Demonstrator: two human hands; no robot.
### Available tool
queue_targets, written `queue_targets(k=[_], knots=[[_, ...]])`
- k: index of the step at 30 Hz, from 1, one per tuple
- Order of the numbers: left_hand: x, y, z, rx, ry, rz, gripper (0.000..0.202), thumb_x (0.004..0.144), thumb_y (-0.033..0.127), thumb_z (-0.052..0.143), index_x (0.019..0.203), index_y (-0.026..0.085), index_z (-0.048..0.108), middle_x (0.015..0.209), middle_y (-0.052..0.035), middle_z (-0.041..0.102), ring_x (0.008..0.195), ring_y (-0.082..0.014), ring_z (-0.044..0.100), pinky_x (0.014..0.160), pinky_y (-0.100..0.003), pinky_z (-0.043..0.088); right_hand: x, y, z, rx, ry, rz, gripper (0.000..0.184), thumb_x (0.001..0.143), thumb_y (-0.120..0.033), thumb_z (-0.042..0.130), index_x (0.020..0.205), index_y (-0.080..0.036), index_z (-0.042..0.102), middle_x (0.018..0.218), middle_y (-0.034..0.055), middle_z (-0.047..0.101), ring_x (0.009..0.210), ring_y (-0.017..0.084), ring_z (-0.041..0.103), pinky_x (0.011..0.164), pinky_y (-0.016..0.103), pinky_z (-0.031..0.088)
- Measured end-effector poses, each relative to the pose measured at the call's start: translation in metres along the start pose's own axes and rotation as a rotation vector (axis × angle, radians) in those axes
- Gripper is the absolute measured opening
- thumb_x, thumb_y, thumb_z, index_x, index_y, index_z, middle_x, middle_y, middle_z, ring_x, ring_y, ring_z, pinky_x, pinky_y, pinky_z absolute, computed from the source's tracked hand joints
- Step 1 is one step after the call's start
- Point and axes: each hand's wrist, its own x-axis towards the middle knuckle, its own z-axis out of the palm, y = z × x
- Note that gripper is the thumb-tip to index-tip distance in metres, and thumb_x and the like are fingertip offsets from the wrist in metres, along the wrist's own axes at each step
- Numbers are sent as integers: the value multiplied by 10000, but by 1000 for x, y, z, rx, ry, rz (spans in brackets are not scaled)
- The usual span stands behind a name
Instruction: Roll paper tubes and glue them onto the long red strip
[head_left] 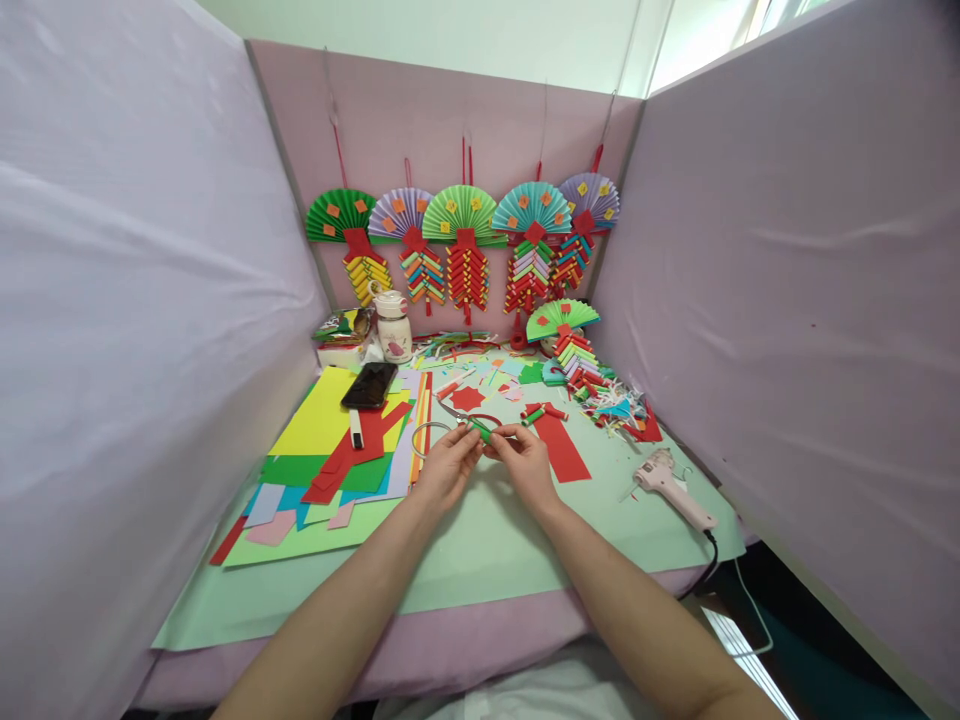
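Between my two hands, over the middle of the table, is a small green paper roll (481, 431). My left hand (452, 466) pinches its left end, and the fingers of my right hand (523, 462) close on its right end. Scissors (459, 412) lie just behind my hands, their red handle partly hidden by the fingers. Beside my right hand are a few finished red and green paper rolls (534, 415) and a red paper strip (561, 447). A red star-shaped paper piece (467, 398) lies farther back.
Coloured paper sheets (300, 435) are stacked at the left, with a black phone (369, 385) on top. A glue gun (670, 487) lies at the right, its cord running off the table edge. A white bottle (394, 327) stands at the back. Paper fan decorations (465, 212) hang along the rear panel.
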Motion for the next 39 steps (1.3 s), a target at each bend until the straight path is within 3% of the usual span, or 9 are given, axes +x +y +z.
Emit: queue_targets(k=[3, 7, 10, 17, 24, 39], knots=[[0, -3, -1, 78, 10, 35, 223, 616, 226, 796, 770, 145, 657, 785, -4, 641, 691, -76, 574, 681, -205, 479, 0, 3, 1, -28, -25, 11, 189, 756, -378, 659, 800, -198, 621, 756, 12, 629, 737, 168, 626, 742, 336, 534], [-4, -4, 0, 192, 18, 111, 265, 652, 320, 763, 823, 158, 641, 844, -18, 647, 793, -122, 601, 780, -284, 497, -3, 1, 1, -333, 34, -243, 162, 766, -320, 655, 885, -212, 637, 901, 37, 605, 825, 167, 566, 779, 314, 479], [-5, -5, 2, 270, 33, 160, 289, 662, 362, 742, 829, 163, 614, 833, -23, 645, 800, -147, 613, 772, -309, 510, -7, -2, 2, -484, 3, -378, 135, 812, -285, 603, 932, -229, 634, 905, 44, 585, 837, 172, 532, 776, 308, 449], [-3, -9, 0, 390, 18, 201, 313, 648, 341, 744, 884, 168, 631, 877, -39, 664, 838, -171, 626, 791, -329, 515, -7, 2, 1, -574, -66, -364, 149, 854, -276, 541, 946, -245, 653, 857, 45, 599, 804, 181, 537, 723, 307, 436], [0, -10, -6, 497, -9, 273, 255, 688, 288, 708, 905, 166, 656, 924, -66, 685, 902, -197, 630, 859, -351, 483, -7, 4, 1, -488, -71, -357, 195, 837, -265, 550, 992, -264, 667, 877, 40, 614, 813, 177, 565, 742, 305, 460], [2, -11, -8, 469, -44, 197, 247, 681, 345, 717, 860, 183, 664, 822, -27, 672, 794, -168, 624, 772, -309, 500, -7, 2, -2, -603, -116, -388, 225, 860, -246, 515, 1024, -263, 669, 909, 52, 590, 844, 185, 557, 757, 305, 453]])
